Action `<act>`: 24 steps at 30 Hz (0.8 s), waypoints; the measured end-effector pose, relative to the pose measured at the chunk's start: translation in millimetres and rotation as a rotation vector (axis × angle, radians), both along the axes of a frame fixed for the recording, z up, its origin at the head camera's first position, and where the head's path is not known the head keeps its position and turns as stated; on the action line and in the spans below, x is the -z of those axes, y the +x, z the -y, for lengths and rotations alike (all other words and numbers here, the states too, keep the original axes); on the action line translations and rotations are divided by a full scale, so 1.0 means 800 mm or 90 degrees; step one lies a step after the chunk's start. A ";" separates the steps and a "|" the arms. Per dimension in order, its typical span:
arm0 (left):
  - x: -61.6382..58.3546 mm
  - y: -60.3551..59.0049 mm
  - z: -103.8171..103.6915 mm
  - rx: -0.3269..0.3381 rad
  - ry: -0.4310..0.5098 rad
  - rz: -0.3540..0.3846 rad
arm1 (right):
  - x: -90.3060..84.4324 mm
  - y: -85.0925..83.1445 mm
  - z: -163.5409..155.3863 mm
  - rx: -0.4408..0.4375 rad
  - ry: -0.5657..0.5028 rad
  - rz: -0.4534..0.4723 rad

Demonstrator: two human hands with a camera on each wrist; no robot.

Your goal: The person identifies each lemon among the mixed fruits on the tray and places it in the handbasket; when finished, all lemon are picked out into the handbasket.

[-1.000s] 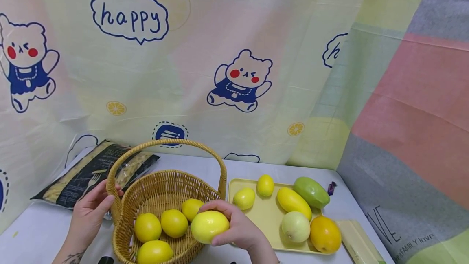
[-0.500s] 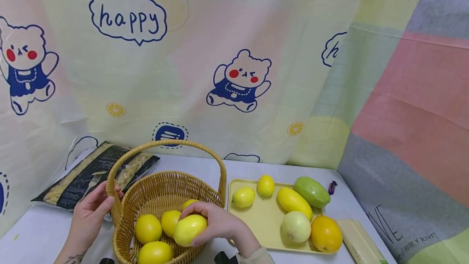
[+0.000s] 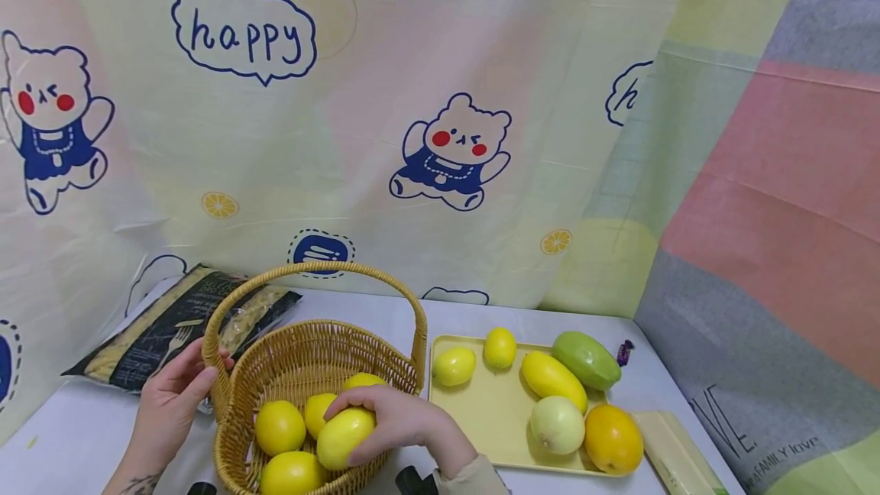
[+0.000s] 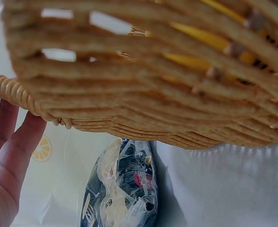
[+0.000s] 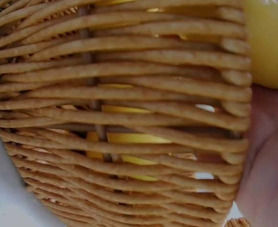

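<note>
Lemon (image 3: pixel 344 441): likely firm, slippery; best held round middle.
Right grip (image 3: pixel 399 420): curled round lemon.
Left grip (image 3: pixel 172 396): pinching basket handle (image 3: pixel 316 267).

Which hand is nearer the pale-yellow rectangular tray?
Right. The right hand holds an oval yellow fruit over the brown wicker basket, left of the tray; the left hand, farther left, holds the basket's handle.

The wicker basket (image 3: pixel 309 350) is cut off — head view, bottom edge.
</note>
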State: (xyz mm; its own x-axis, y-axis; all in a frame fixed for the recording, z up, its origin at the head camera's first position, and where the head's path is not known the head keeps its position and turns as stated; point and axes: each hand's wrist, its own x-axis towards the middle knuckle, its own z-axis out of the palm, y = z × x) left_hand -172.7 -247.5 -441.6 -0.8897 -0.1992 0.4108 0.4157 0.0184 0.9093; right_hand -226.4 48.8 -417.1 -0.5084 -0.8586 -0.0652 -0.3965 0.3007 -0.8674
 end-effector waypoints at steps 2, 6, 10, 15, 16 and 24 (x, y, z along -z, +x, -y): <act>0.000 0.000 0.000 -0.001 -0.001 0.001 | 0.000 0.000 0.002 -0.006 0.011 0.003; 0.000 -0.001 0.000 0.001 -0.002 -0.005 | 0.001 0.001 0.004 -0.015 -0.007 0.049; 0.001 -0.001 0.000 -0.002 -0.002 -0.003 | 0.001 0.003 0.003 0.000 -0.042 0.075; 0.002 -0.001 0.000 -0.011 -0.005 0.007 | 0.001 0.006 -0.001 0.025 -0.075 0.061; 0.003 -0.001 0.000 -0.010 -0.004 0.007 | 0.000 0.007 -0.003 0.029 -0.084 0.060; 0.002 -0.001 -0.001 -0.014 -0.004 0.004 | -0.010 0.020 -0.024 0.058 -0.158 0.087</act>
